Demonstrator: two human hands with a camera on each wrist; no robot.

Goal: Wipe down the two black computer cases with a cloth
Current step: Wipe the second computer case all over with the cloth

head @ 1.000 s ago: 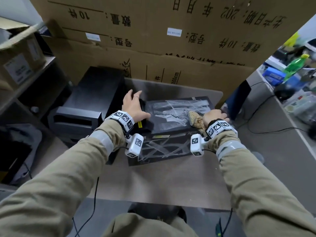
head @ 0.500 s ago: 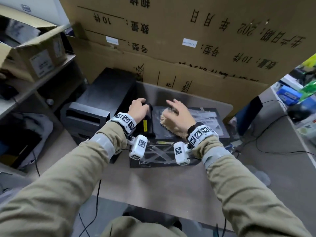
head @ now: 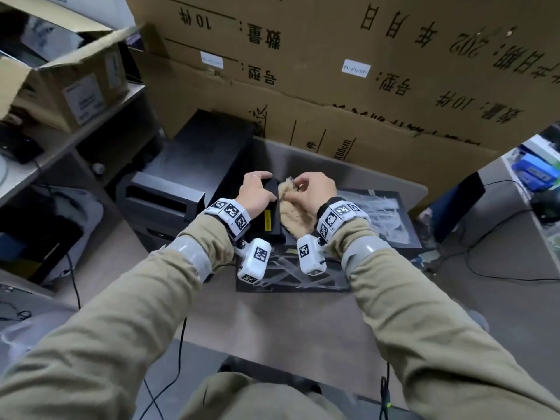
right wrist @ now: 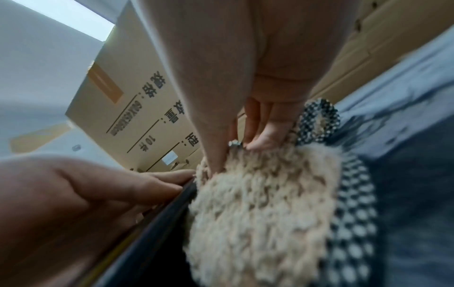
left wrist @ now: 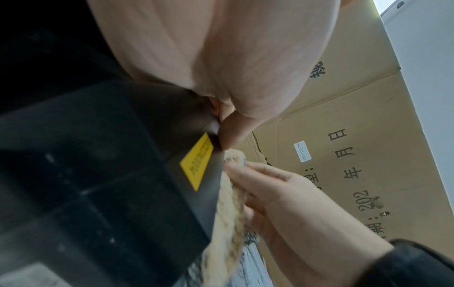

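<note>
One black computer case (head: pixel 385 225) lies on the table, its upper panel covered in crossed clear tape, a yellow sticker (head: pixel 268 221) on its left edge. My left hand (head: pixel 256 189) grips that left edge, fingers curled over it and thumb beside the sticker (left wrist: pixel 196 161). Right beside it, my right hand (head: pixel 312 189) pinches a beige fluffy cloth (head: pixel 292 213) with a checked backing (right wrist: pixel 349 213), and the cloth lies against the case's left edge (left wrist: pixel 230 213). The second black case (head: pixel 197 159) stands lower, left of the table.
Large printed cardboard boxes (head: pixel 363 86) form a wall right behind the table (head: pixel 272 328). A shelf with an open carton (head: pixel 60 80) is at the left. A dark flat panel (head: pixel 454 201) and cables lie on the floor at the right.
My right hand has carried the cloth from the case's right part leftward to its left edge, beside my left hand. The left hand's fingers have curled over that edge.
</note>
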